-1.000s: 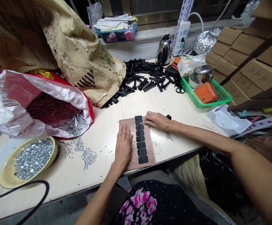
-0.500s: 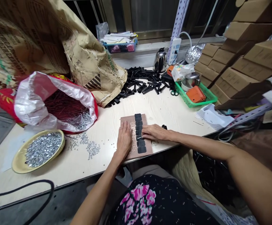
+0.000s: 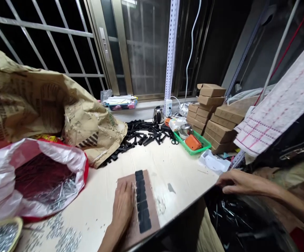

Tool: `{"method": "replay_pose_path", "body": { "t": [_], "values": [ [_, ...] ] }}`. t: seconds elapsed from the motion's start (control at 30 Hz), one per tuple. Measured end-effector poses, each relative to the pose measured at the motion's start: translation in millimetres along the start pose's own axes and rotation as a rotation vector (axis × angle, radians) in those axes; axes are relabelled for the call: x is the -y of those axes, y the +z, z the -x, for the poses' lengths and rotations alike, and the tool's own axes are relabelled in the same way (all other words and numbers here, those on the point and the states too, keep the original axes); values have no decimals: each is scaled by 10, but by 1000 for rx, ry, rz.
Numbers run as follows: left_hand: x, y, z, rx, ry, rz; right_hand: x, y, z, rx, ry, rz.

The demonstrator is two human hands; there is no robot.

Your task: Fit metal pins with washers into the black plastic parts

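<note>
My left hand (image 3: 123,203) lies flat on a brown board (image 3: 152,206), fingers stretched out beside a row of black rounded pieces (image 3: 141,196). The row runs lengthwise down the board. Off the table's right edge, my right hand (image 3: 242,182) hangs above a black plastic bag (image 3: 227,213) that has shiny thin metal bits in it. Its fingers are loosely bent and apart, with nothing visible between them. A dark blurred shape (image 3: 264,241) shows low in the bag area, too smeared to name.
On the left are a white-and-red sack (image 3: 83,171) of long metal pins and a yellow bowl (image 3: 19,224) of small metal parts. Black plastic parts (image 3: 143,134) are heaped at the back. A green basket (image 3: 206,143) and cardboard boxes (image 3: 220,129) stand right.
My right hand has left the row of black pieces and moved right, past the table edge over the bag. My left hand stays on the board. The head view has tilted up.
</note>
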State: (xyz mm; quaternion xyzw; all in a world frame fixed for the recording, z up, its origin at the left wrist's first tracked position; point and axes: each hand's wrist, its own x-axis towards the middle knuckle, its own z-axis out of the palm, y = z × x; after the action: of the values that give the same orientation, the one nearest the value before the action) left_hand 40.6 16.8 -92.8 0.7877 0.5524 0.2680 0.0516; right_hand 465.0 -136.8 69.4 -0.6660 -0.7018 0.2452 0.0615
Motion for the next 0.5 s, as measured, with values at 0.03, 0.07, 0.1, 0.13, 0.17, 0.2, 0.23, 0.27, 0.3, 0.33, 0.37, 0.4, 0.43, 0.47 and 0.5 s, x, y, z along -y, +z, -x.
{"method": "replay_pose_path", "body": {
  "t": [0.03, 0.07, 0.1, 0.13, 0.17, 0.2, 0.23, 0.27, 0.3, 0.33, 0.37, 0.4, 0.43, 0.47, 0.5],
  "values": [
    [-65, 10, -103, -3, -10, 42, 31, 17, -149, -25, -38, -30],
    [-147, 26, -218, -17, -25, 95, 84, 49, -357, -27, -88, -61],
    [-240, 49, -341, -51, -53, 157, 154, 89, -614, -46, -130, -78],
    [-337, 79, -467, -72, -72, 226, 236, 134, -907, -98, -146, -61],
    [-430, 114, -592, -92, -92, 297, 324, 177, -1225, -138, -162, -29],
    [-514, 152, -712, -102, -109, 367, 414, 217, -1554, -192, -179, 51],
    [-584, 190, -823, -108, -127, 429, 505, 249, -1885, -255, -171, 181],
    [-637, 227, -922, -117, -145, 480, 594, 274, -2208, -297, -159, 231],
    [-671, 261, -1007, -126, -167, 525, 681, 292, -2516, -325, -154, 262],
    [-687, 291, -1077, -138, -196, 565, 765, 305, -2803, -345, -155, 298],
    [-685, 319, -1131, -151, -228, 602, 846, 317, -3067, -350, -169, 330],
    [-669, 346, -1169, -166, -263, 636, 923, 328, -3304, -346, -196, 363],
    [-640, 372, -1192, -182, -300, 669, 995, 343, -3514, -332, -230, 397],
    [-604, 398, -1204, -198, -334, 699, 1061, 361, -3699, -312, -272, 430],
    [-562, 426, -1206, -209, -369, 727, 1119, 384, -3861, -287, -314, 461]
  ]
}}
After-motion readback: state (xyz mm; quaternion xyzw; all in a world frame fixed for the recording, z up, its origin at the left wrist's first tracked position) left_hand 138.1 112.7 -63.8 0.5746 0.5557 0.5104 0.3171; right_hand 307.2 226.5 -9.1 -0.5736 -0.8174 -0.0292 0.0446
